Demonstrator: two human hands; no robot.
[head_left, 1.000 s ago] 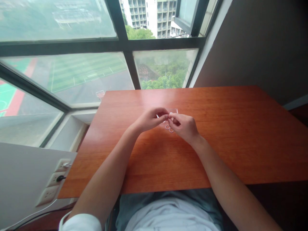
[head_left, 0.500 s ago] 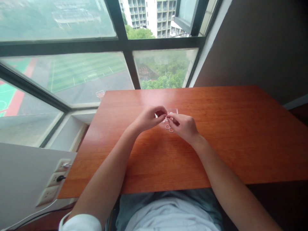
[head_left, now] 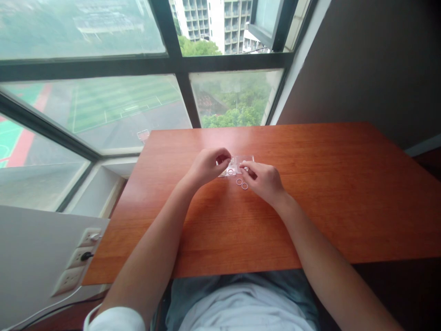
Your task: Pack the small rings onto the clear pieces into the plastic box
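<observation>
White shirt [head_left: 237, 312] nearest, then the near edge of a reddish wooden surface [head_left: 227, 234]; both forearms come in over that edge. Two pale rings [head_left: 244, 186] lie flat side by side just in front of the right hand [head_left: 264, 178], seemingly parked there for a short reach. Right hand: thumb and fingertips drawn close in a pinch; can't tell if they're clamped on something, too small at the tips. Left hand [head_left: 207, 166]: fingers curled, thumb near the index; fingertips partly hidden, so can't tell if anything is gripped. Hands are apart, one each side of the clear plastic container [head_left: 247, 158], likely so both can get at it without crossing. Container is see-through, box or bag can't be told. Third ring [head_left: 230, 172] shows at its left part, nearer the left hand; inside or on top, not clear. Some small yellowish stuff by the left hand too, unreadable. Left of the surface, low: wall sockets [head_left: 74, 262] with plugs in. Far side: dark-framed window [head_left: 182, 64], sports field [head_left: 127, 99] and buildings [head_left: 227, 27] beyond.
</observation>
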